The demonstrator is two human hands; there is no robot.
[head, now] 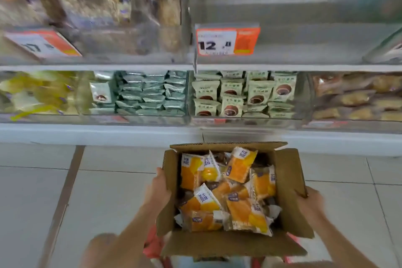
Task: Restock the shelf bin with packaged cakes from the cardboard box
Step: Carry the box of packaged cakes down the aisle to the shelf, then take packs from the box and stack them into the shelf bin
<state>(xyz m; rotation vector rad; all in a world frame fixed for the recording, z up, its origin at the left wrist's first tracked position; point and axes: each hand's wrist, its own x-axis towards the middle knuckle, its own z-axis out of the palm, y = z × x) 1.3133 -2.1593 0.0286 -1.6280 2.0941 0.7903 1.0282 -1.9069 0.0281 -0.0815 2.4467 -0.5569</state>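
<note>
At the far left, a clear shelf bin [39,93] is showing yellow wrapped sweets, blurred, and a price tag [41,44] is hanging tilted on the bin above it. Just right of the sweets, a bin [139,93] is holding stacked grey-green packets.

Nearer, the left hand [159,189] is pressing against the left flap of the cardboard box [228,243], its fingers laid along the cardboard and the thumb hooking over the flap's top edge. The box is being held open over a tiled floor [104,191], in front of the white shelf base. Inside it, packaged cakes [240,167] in orange, yellow and white wrappers are lying jumbled at all angles, filling it loosely, with brown-wrapped ones partly showing beneath them. Something red [153,246] is peeking out under the box's near left corner; I cannot tell what it is.

Beyond the box, a price tag reading 12 [227,39] is sitting on the front of the upper bin [304,35], whose inside is blurred. Below that tag, a bin [243,93] is displaying pale green packets with a dark round cake printed on each.

The right hand [309,202] is gripping the right flap, its fingers curling round the flap's outer edge. At the far right, a bin [356,98] is holding clear-wrapped golden pastries.
</note>
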